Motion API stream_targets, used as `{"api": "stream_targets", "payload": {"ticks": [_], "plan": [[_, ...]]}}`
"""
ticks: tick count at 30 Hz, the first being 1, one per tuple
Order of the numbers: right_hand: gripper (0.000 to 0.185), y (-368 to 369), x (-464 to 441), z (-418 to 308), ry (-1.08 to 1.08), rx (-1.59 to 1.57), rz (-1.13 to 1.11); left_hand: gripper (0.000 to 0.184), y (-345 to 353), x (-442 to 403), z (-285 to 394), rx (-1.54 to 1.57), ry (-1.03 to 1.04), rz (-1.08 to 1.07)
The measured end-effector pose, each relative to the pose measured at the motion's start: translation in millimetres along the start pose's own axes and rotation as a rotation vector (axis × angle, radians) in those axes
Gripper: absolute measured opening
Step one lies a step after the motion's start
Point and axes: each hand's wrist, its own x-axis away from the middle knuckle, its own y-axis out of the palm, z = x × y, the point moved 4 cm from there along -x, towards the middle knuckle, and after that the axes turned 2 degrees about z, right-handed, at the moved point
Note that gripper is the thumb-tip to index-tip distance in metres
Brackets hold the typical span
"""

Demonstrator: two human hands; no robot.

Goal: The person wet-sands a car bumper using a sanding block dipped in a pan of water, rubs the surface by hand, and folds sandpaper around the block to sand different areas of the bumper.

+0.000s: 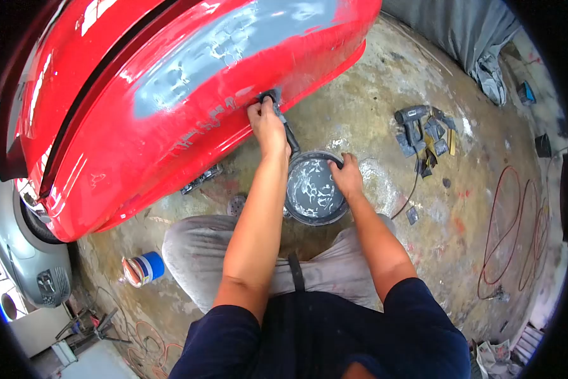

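My left hand [270,129] presses a small dark piece, seemingly sandpaper [268,95], against the lower edge of the red car bumper [189,136]. Its fingers are closed over that piece and partly hide it. Grey patches with wet streaks [214,47] cover part of the bumper. My right hand [348,177] grips the right rim of a round dark pan [315,220], thumb over the edge. Whitish foam floats on the grey liquid [312,189] in the pan. The pan's black handle [290,138] points up beside my left wrist.
To the right, a dark heat gun or dryer [413,114] lies on the floor among dark sheets [434,129]. A blue-labelled can [148,266] stands at left. Hoses [502,221] curl at far right. A silver car [21,240] and grey draped cover [464,28] border the space.
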Motion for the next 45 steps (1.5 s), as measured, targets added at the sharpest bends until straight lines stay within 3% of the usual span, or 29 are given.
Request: {"api": "stream_targets", "payload": {"ticks": [3, 7, 10, 13, 16, 19, 23, 27, 30, 36, 45], "plan": [[0.066, 2.8, -0.6, -1.9, -0.002, -0.006, 0.007, 0.020, 2.8, 12.7, 6.9, 0.036, -0.092, -0.029], [0.066, 2.0, 5.5, 4.0, 0.007, -0.004, 0.002, 0.019, -3.0, -8.5, -6.9, -0.062, 0.060, 0.022], [0.066, 2.8, -1.1, -0.3, 0.028, -0.019, -0.020, 0.019, 2.7, 20.3, 12.4, 0.063, -0.153, -0.049], [0.066, 2.9, 2.5, 3.2, 0.049, -0.031, -0.031, 0.022, 2.2, 9.9, 6.1, -0.070, -0.049, -0.037], [0.067, 3.6, 3.1, 5.3, 0.037, 0.011, -0.003, 0.023, 1.5, 15.3, 9.8, 0.007, -0.089, -0.064], [0.067, 6.0, 2.9, 8.0, 0.049, 0.014, -0.002, 0.023, 5.5, 1.6, 17.5, 0.149, 0.136, -0.009], [0.067, 6.0, -1.7, 6.8, 0.048, -0.041, -0.018, 0.018, 4.2, -6.6, 1.7, 0.057, -0.057, -0.017], [0.067, 2.2, 1.2, 3.1, 0.047, -0.008, -0.013, 0.015, -10.5, -43.4, -34.5, 0.004, 0.062, -0.039], [0.069, 8.1, 0.1, 5.0, 0.029, 0.016, -0.006, 0.016, 1.4, -2.9, 6.8, 0.032, -0.070, -0.083], [0.070, 0.6, -3.3, -1.1, 0.042, 0.013, -0.034, 0.022, 2.7, -4.8, -0.9, 0.049, -0.059, 0.029], [0.068, 8.1, -3.4, 2.3, 0.023, -0.001, -0.025, 0.020, 4.1, 10.9, 8.1, 0.076, -0.045, -0.022]]}}
